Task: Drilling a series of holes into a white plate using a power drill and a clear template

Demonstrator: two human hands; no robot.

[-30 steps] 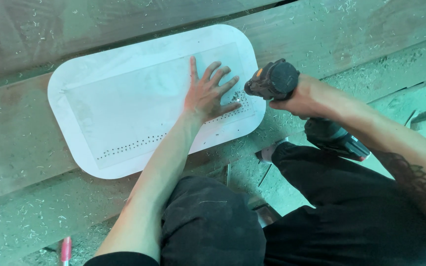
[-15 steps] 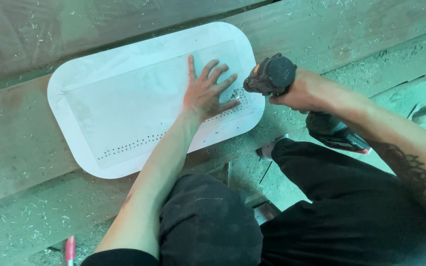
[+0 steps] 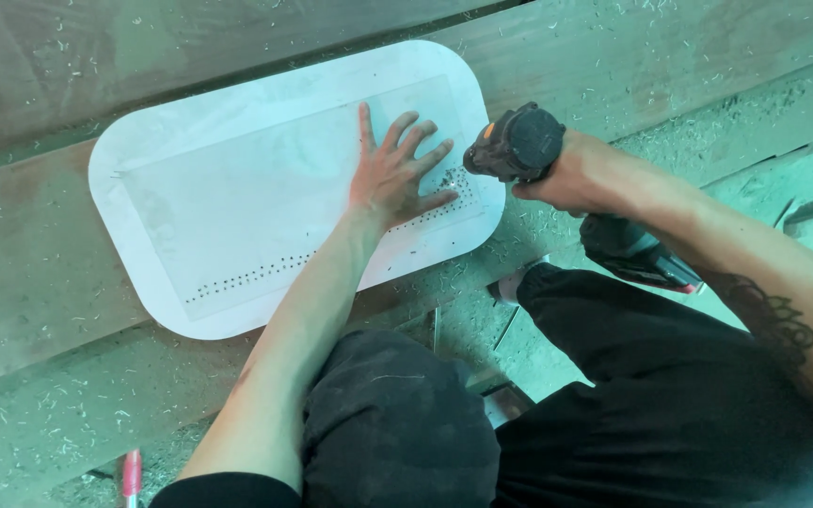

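Pressing down on the white panel (image 3: 265,198), our left hand (image 3: 392,174) lies flat with the fingers spread, palm on the surface and grasping nothing. The panel is a rounded-corner white sheet that rests across a long wooden plank (image 3: 39,216), and it takes up the middle of what we see from the head camera. A row of small dark holes (image 3: 265,271) runs along its near edge, from the left part toward the right corner, where more holes cluster just beside our fingertips.

Our right hand (image 3: 576,174) is clenched around the grip of a black cordless drill (image 3: 518,146) with orange trim, and the drill's nose points down at the panel's right corner, close to the hole cluster. We cannot tell whether the bit touches the sheet, since the drill body hides it.

Below the panel we see our dark trousers (image 3: 406,423) and knees. Wood shavings (image 3: 58,404) are scattered over the plank and the ground around it. A red-and-white marker (image 3: 131,473) lies near the lower left edge.
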